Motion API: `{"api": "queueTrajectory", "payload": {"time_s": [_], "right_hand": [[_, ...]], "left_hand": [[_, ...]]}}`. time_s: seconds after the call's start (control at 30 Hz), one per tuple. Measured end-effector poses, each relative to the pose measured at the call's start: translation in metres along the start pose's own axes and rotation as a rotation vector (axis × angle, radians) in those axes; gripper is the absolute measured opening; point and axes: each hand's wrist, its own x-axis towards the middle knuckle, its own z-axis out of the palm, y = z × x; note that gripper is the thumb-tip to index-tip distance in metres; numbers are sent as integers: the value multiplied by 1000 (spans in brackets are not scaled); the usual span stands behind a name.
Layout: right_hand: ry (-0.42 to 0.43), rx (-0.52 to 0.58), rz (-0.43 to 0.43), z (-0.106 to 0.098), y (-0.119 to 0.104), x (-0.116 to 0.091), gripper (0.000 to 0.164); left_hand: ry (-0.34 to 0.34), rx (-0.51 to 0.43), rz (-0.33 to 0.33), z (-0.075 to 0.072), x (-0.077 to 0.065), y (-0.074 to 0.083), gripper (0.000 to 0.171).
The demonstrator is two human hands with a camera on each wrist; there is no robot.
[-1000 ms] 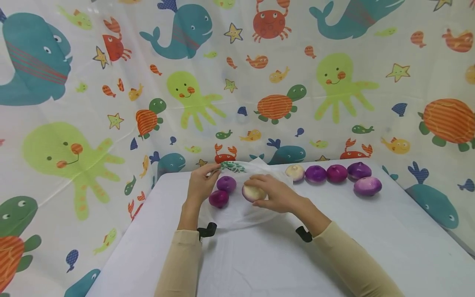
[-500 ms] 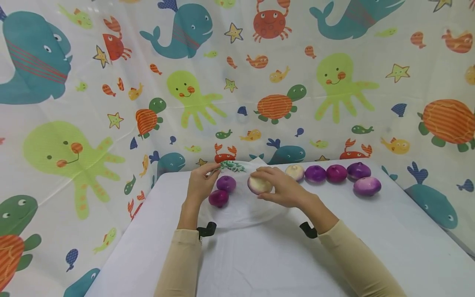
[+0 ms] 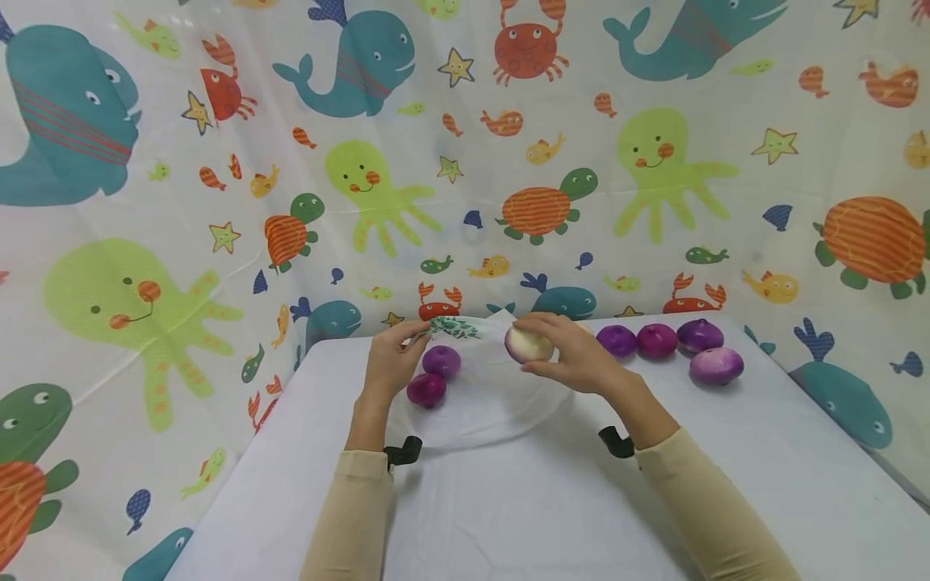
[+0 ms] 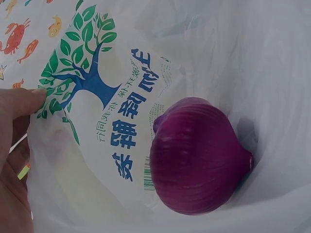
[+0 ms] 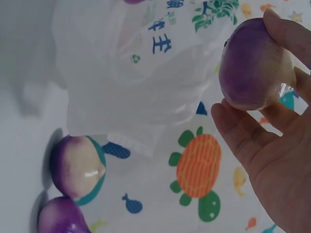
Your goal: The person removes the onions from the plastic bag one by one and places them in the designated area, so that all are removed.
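Note:
My left hand [image 3: 392,359] pinches the edge of a white plastic bag [image 3: 501,411] at its upper left; the bag's green tree print shows beside the fingertips. Inside the bag lie a purple onion [image 3: 441,362] and a redder onion [image 3: 426,390]. In the left wrist view a dark purple onion [image 4: 197,158] fills the bag's middle, partly covering another behind it. My right hand [image 3: 581,355] grips a purple-and-cream turnip [image 3: 529,344] between thumb and fingers, held up over the bag's right side. The right wrist view shows the turnip [image 5: 255,65] apart from the bag.
Right of the bag stand a purple onion [image 3: 616,342], a reddish onion [image 3: 656,342], a darker onion [image 3: 700,335] and a pinkish-purple onion [image 3: 716,366]. A cream-and-purple turnip [image 5: 75,167] is mostly hidden behind my right hand in the head view. A sea-animal curtain [image 3: 465,161] hangs behind the white table [image 3: 508,516].
My right hand has moved right and upward with the turnip, away from the onions in the bag. The left hand keeps its pinch on the bag's edge.

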Motion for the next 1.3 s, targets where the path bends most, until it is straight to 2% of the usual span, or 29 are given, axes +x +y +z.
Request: {"api": "queueTrajectory", "payload": {"time_s": [0.37, 0.6, 0.93, 1.3], "right_hand": [[23, 31, 63, -15, 14, -7, 67], [-3, 10, 101, -24, 22, -10, 67], [-29, -32, 132, -38, 37, -20, 68], [-7, -12, 129, -51, 47, -25, 65]], "left_hand": [[-4, 13, 4, -1, -1, 0, 22], [-1, 12, -7, -1, -1, -1, 22], [-7, 10, -4, 0, 1, 0, 22], [-16, 7, -15, 0, 1, 0, 22]]}}
